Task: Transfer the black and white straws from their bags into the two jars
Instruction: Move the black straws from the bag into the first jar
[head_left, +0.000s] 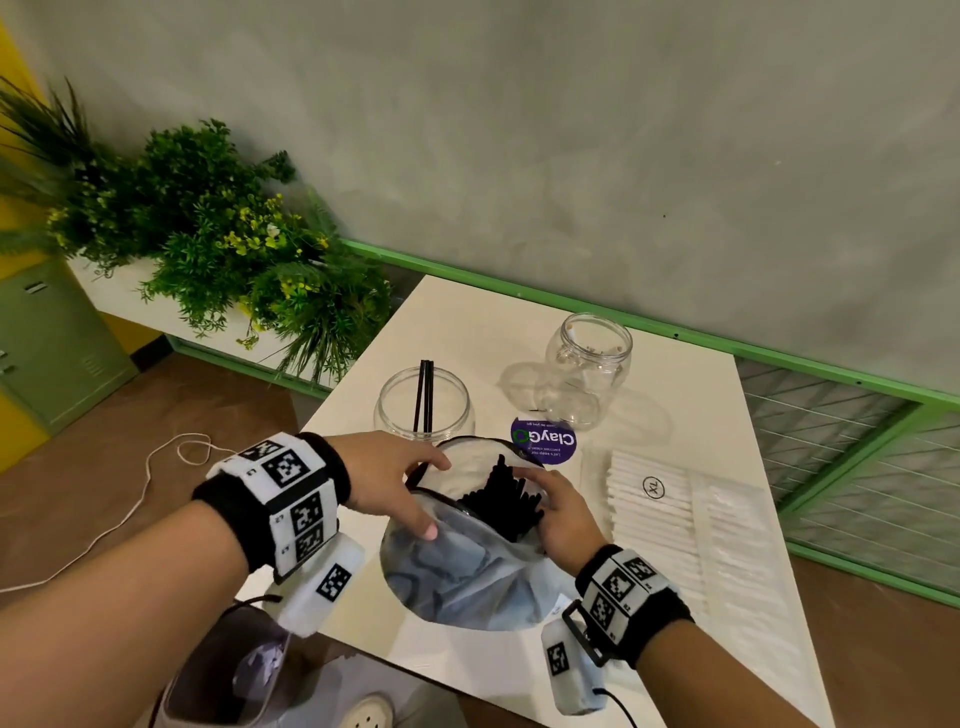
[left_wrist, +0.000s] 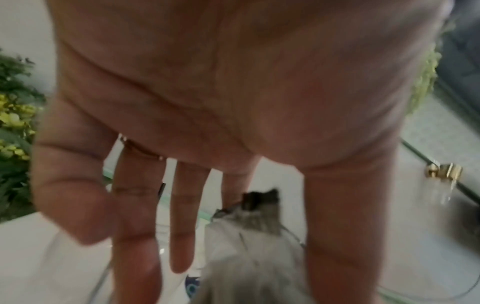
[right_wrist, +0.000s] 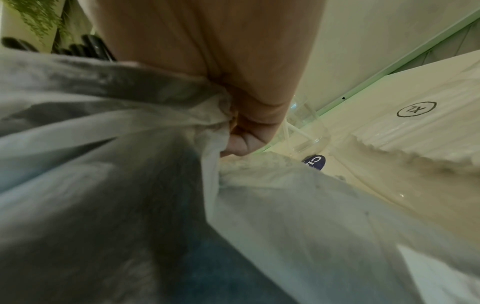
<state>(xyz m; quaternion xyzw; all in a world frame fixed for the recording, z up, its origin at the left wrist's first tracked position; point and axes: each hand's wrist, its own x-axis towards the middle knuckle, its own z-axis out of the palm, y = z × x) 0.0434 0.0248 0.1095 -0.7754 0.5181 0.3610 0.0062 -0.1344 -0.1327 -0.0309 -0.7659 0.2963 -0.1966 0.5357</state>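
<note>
Now both forearms reach forward over the white desk (head_left: 467, 332). Left hand (head_left: 387, 480), fingers straight and spread, rests on the translucent plastic bag (head_left: 467, 571) of black straws (head_left: 511, 501); right hand (head_left: 558, 514) pinches its bunched rim (a fold gathered under curled fingers).

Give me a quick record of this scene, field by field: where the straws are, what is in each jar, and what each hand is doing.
black straws: most bunched in the clear bag, ends sticking out of its mouth
near jar: a few black straws standing in it
far jar: a few white straws at most, hard to tell
white straws: in a flat pack marked XL, right of the bag
left hand: fingers extended over the bag mouth, gripping nothing
right hand: pinches the bag's edge
table: white, with a purple sticker
</note>
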